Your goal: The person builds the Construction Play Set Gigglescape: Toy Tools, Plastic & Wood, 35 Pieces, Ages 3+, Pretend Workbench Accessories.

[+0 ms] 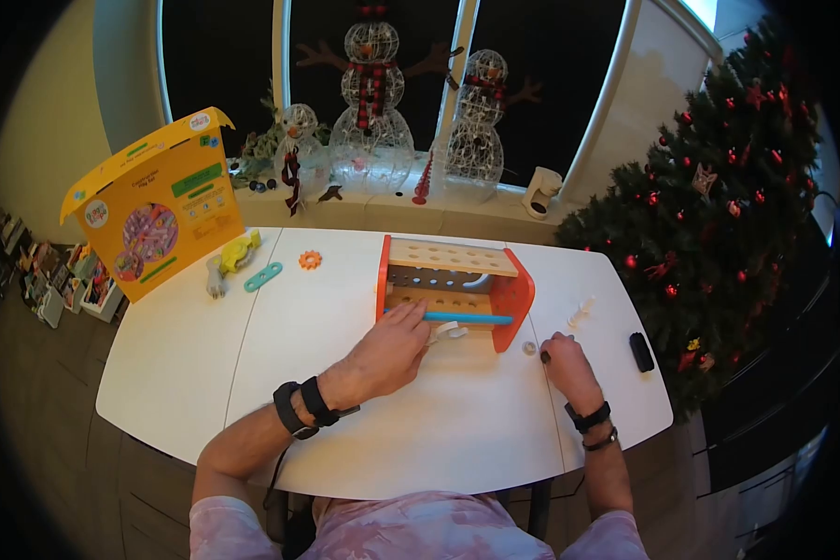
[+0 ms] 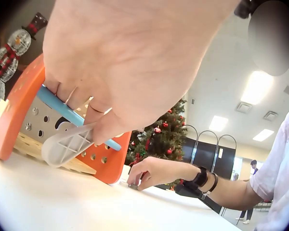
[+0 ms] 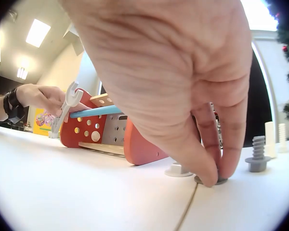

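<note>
The left hand (image 1: pixel 383 357) pinches a pale wrench (image 2: pixel 62 147), fingers over the toy bench's (image 1: pixel 518 291) blue bar (image 1: pixel 471 318); pressing unevenly could tip the frame. To its right, the right hand (image 1: pixel 574 375) pinches 1 low, dark piece (image 3: pixel 223 181) on the table (image 1: pixel 345 448); a shallow grip could slip, knocking the adjacent pale nut (image 3: pixel 178 169).

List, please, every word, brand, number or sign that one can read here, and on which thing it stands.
No text is clear enough to quote.
Yellow box, dark heading: too small and blurred.
Same box, round logos and green labels: blurred.
Its top flap, small print: too small.
</note>
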`<control>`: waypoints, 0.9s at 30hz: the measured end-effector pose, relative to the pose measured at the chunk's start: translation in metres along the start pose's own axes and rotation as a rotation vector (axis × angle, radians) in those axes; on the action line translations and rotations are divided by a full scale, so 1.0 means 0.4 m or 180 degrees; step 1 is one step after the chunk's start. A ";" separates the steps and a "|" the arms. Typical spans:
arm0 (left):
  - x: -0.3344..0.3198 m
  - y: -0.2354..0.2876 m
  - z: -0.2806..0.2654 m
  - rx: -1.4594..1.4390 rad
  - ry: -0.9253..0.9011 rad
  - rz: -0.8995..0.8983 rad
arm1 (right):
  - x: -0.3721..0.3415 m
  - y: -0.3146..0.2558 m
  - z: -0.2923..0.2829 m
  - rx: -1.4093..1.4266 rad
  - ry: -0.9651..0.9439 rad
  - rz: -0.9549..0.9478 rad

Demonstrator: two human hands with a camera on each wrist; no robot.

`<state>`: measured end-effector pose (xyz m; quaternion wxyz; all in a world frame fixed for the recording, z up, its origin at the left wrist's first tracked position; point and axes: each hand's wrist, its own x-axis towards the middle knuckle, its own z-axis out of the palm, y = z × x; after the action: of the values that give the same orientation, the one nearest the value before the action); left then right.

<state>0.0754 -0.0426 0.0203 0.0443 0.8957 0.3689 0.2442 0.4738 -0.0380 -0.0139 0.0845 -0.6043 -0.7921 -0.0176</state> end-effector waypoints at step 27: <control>-0.046 0.156 -0.177 -0.1053 -0.0687 -0.1100 | -0.079 -0.329 -0.291 0.1954 0.0667 -0.0623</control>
<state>0.0709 -0.1076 0.0911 0.2704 0.8208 0.4646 0.1930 0.3686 -0.1187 0.1057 0.3414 -0.4666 -0.8017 0.1517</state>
